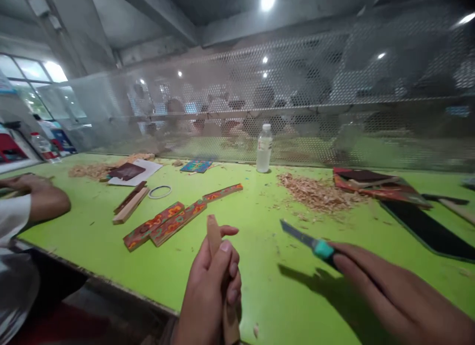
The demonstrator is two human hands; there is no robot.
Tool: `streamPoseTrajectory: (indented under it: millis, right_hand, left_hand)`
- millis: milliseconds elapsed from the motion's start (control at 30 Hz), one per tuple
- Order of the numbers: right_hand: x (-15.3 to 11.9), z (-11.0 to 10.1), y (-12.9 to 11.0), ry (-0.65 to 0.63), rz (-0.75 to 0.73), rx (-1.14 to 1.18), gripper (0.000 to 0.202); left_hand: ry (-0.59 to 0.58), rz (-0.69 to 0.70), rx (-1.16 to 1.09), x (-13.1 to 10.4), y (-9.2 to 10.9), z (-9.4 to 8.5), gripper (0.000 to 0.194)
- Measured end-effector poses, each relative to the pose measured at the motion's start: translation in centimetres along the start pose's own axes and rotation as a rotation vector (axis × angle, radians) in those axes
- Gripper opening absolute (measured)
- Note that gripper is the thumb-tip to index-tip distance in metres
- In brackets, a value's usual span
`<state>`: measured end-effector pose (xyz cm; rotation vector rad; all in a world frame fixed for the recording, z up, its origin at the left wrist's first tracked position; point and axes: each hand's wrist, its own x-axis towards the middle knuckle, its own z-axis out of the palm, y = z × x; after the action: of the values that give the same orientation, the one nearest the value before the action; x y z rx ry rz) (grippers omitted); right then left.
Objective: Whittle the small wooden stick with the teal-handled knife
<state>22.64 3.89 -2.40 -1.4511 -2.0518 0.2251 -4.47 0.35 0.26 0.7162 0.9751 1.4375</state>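
Clearly we have our left hand (213,280) clamped around a pale, slim wooden stick (214,234) above the green table's (260,285) near edge, light and stiff, while our right hand (389,290) grips a teal-handled craft knife (308,242).

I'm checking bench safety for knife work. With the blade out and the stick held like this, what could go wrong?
1. The bare blade of the teal-handled utility knife in the right hand points toward the left hand; a slip could cut its fingers, wrapped around the pale wooden stick.
2. A co-worker's hand rests on the green table nearby, so a wide stroke might reach that way.
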Motion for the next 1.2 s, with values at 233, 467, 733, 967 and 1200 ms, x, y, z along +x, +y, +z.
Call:
streamPoseTrajectory:
  millis: [233,467,733,967,1200]
  right_hand:
    - [9.8,0.0,1.5,-0.041,-0.050,-0.010,0.049]
    - [9.8,2.8,5.5,-0.013,-0.080,-0.083,0.032]
    - [9.7,1.9,4.7,0.063,-0.128,-0.034,0.018]
    - [8.2,0.8,2.8,0.140,-0.231,0.002,0.010]
    - [7.4,0.3,2.0,0.105,-0.398,0.021,0.014]
  left_hand:
    - [-0.393,0.005,0.235,6.5,2.8,5.4,0.049]
    - [-0.308,0.169,0.273,13.0,0.2,7.8,0.063]
    - [-0.471,0.082,0.333,11.1,-0.3,6.7,0.046]
    - [-0.548,-0.014,0.307,9.8,-0.1,6.7,0.045]
    - [-0.739,-0.131,0.207,8.5,0.0,6.7,0.043]
